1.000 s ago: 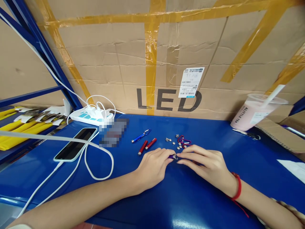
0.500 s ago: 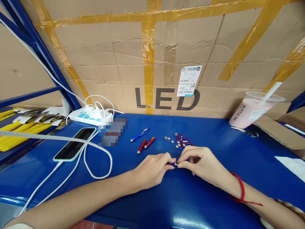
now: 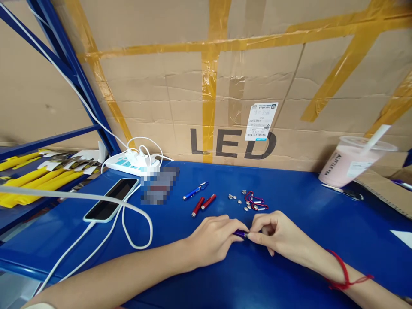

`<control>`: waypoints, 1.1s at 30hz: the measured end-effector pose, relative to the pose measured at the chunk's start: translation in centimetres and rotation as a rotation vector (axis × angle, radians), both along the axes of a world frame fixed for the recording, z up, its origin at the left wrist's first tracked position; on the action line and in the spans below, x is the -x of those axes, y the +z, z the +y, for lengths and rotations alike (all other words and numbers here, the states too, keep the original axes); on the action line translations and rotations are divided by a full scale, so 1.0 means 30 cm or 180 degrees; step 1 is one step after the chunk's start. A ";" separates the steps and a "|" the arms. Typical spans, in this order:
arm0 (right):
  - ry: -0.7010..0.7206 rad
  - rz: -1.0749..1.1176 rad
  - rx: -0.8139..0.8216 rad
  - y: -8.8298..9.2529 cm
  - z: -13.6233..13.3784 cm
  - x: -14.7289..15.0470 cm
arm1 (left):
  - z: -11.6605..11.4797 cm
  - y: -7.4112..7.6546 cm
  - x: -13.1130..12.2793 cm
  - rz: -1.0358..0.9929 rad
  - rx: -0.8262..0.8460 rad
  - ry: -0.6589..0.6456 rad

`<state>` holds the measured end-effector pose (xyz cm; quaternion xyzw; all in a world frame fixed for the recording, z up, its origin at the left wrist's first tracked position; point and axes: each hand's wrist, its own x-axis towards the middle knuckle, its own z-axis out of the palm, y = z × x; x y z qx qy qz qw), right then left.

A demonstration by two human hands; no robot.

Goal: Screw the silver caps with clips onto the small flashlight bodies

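Note:
My left hand is closed around a small purple flashlight, most of it hidden by the fingers. At its right end, my right hand pinches the metallic tip between thumb and forefinger. Beyond the hands lie two red flashlight tubes, side by side at an angle. A blue mini flashlight with a clip on its end rests behind them. To their right are several small silver round pieces and red carabiner clips, partly overlapping.
A phone with a white charging cable lies on the blue tabletop at left, near a power strip. A pink drink cup stands at back right. The large cardboard box walls off the back.
The whole view has shifted, so everything sits lower and further right. Both hands stay together at the purple flashlight, and more of its purple body shows between them.

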<state>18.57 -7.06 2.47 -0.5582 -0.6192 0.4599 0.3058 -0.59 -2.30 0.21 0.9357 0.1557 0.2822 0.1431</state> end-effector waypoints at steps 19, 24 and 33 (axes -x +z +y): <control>-0.0555 -0.0447 -0.0743 -0.008 0.001 0.018 | -0.020 0.021 -0.002 0.0316 0.0203 0.0526; -0.0321 -0.0799 -0.1985 -0.009 -0.019 0.010 | -0.019 0.024 -0.003 0.0413 0.0190 0.0611; -0.0076 -0.1335 -0.2815 -0.001 -0.019 -0.011 | -0.015 0.024 -0.007 0.0457 0.0049 0.0520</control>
